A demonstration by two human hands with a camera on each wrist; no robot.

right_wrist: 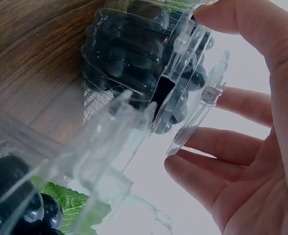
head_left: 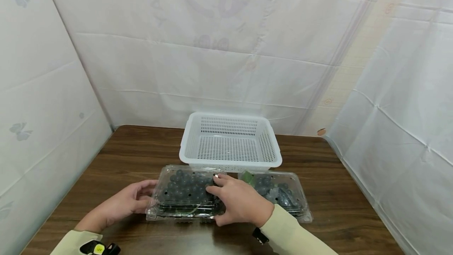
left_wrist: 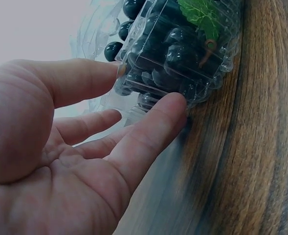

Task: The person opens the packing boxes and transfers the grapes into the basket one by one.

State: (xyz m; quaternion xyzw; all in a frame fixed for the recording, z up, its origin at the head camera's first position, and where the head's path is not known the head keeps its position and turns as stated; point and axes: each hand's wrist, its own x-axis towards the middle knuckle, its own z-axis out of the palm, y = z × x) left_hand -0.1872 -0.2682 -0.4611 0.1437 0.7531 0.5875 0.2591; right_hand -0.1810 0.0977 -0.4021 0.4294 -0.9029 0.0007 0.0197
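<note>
A clear plastic box of dark grapes (head_left: 189, 188) lies in front of me between both hands, its lid in place in the head view. My left hand (head_left: 129, 202) is at the box's left end, fairly straight, thumb and forefinger tips right at the plastic edge (left_wrist: 134, 83). From the other end, my right hand (head_left: 240, 200) grips the box, thumb low at the front and fingers over the lid's right side. A green leaf (left_wrist: 200, 17) shows through the wall. Close to the right wrist is a second clear box of grapes (head_left: 279, 192), partly covered by that hand.
Behind the boxes stands a white perforated plastic basket (head_left: 226, 146). The dark wooden table (head_left: 141, 148) meets pale sheeting (head_left: 212, 50) at the back and on both sides.
</note>
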